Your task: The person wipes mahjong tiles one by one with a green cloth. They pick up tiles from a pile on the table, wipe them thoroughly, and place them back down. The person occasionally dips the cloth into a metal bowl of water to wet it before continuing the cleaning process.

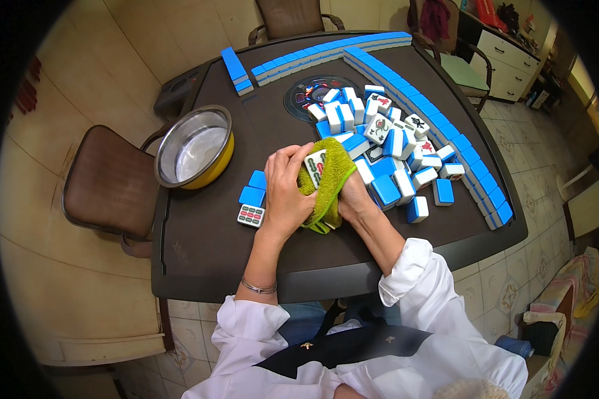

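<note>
My left hand [287, 192] holds a mahjong tile [315, 167], its marked face showing, against a green microfibre cloth [335, 167]. The cloth wraps the tile's right side, and my right hand [355, 197] grips it from the right, its fingers partly hidden behind the cloth. Left of my left hand lie a face-up tile [251, 215] with green and red bars and blue-backed tiles [252, 195]. A loose heap of blue-and-white mahjong tiles [385, 189] lies right of and beyond my hands, some face up, some on edge.
The dark mahjong table [209, 254] has a round centre console [295, 102]. Rows of tiles [422, 102] line its far and right sides, with a short row [233, 65] at far left. A yellow-sided metal basin [219, 164] stands at left. Chairs [111, 184] surround the table.
</note>
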`<state>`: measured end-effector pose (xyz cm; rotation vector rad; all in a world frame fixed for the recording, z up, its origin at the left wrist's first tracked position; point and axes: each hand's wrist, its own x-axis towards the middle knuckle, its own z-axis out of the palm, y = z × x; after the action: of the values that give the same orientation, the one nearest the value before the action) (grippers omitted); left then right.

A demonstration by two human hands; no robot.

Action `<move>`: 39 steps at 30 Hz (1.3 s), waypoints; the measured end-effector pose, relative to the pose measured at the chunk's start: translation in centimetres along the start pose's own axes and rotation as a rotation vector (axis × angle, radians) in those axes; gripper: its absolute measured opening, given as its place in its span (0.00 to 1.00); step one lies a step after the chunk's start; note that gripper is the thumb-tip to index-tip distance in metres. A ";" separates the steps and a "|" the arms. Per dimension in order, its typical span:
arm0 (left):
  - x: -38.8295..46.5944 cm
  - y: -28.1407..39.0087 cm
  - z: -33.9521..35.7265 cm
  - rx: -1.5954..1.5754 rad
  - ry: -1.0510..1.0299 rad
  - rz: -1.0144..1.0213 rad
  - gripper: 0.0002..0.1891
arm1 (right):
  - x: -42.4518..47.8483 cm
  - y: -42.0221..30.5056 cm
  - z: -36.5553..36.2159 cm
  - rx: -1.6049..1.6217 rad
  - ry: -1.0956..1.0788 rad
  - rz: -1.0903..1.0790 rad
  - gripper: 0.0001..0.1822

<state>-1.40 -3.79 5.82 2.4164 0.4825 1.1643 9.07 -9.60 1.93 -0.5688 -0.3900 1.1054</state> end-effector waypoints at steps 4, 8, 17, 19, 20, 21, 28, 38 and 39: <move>0.1 -0.2 0.0 -0.083 -0.008 0.048 0.26 | -0.2 0.0 0.1 0.015 0.010 -0.038 0.12; 0.1 -1.0 0.6 -0.060 0.059 -0.014 0.25 | -0.4 0.4 0.2 -0.122 0.041 -0.095 0.12; 0.3 -4.3 -0.2 -0.325 0.232 -0.361 0.24 | -0.2 1.8 1.0 -0.132 -0.023 0.134 0.13; 0.8 -4.3 -0.2 -0.333 0.170 -0.395 0.25 | -0.2 1.7 1.0 -0.042 -0.028 0.189 0.13; 1.2 -4.3 -0.2 -0.311 0.117 -0.413 0.26 | -0.2 1.7 1.2 -0.017 -0.040 0.213 0.13; 1.8 -4.1 -0.2 -0.292 0.061 -0.432 0.27 | -0.3 1.6 1.2 0.008 -0.049 0.235 0.13; 7.7 -1.9 3.1 0.124 -0.253 -0.138 0.31 | -0.2 1.5 1.3 0.014 -0.021 0.329 0.13; 9.5 -1.9 4.0 -0.181 -0.134 -0.182 0.22 | 0.1 2.2 1.0 0.048 0.007 0.312 0.12; 9.0 -2.9 2.7 -0.150 -0.122 -0.178 0.21 | 0.3 2.4 0.4 0.056 -0.031 0.324 0.12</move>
<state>5.67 2.32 8.72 2.2494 0.5394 0.9381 7.21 -8.48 0.81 -0.5781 -0.2984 1.4330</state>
